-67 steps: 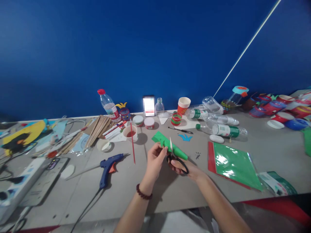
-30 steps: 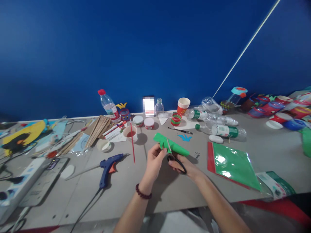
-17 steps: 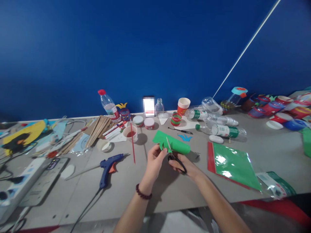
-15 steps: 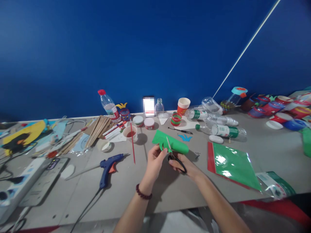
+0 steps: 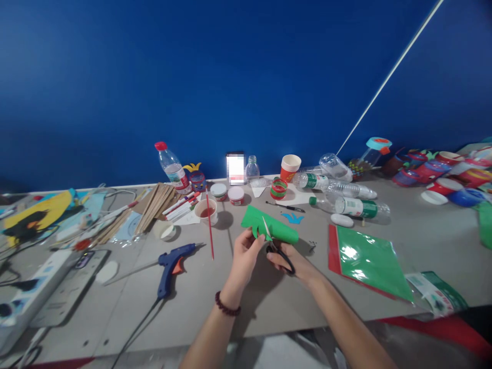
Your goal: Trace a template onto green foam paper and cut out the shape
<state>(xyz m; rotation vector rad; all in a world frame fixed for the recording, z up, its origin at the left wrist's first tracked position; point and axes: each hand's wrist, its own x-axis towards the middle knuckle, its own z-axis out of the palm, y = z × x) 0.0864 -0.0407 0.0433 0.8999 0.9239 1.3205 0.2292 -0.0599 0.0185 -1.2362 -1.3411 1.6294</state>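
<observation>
My left hand (image 5: 246, 249) pinches the near left edge of a curled green sheet (image 5: 282, 230), paper or foam, above the middle of the table. My right hand (image 5: 294, 263) is closed round the black handles of a pair of scissors (image 5: 287, 262). The blades point up and away over the sheet, close to my left fingertips. Whether they are biting into the sheet is hard to tell. Beyond the sheet lie a blue cut-out (image 5: 292, 219) and a black pen (image 5: 285, 207). Small dark scraps (image 5: 312, 246) lie right of it.
A blue glue gun (image 5: 171, 266) lies at left, its cord crossing the front edge. A red brush (image 5: 209, 225) leans across a cup of brownish liquid (image 5: 201, 210). Plastic bottles (image 5: 357, 207) and a packet of green sheets (image 5: 369, 261) are at right. A power strip (image 5: 23, 297) sits far left.
</observation>
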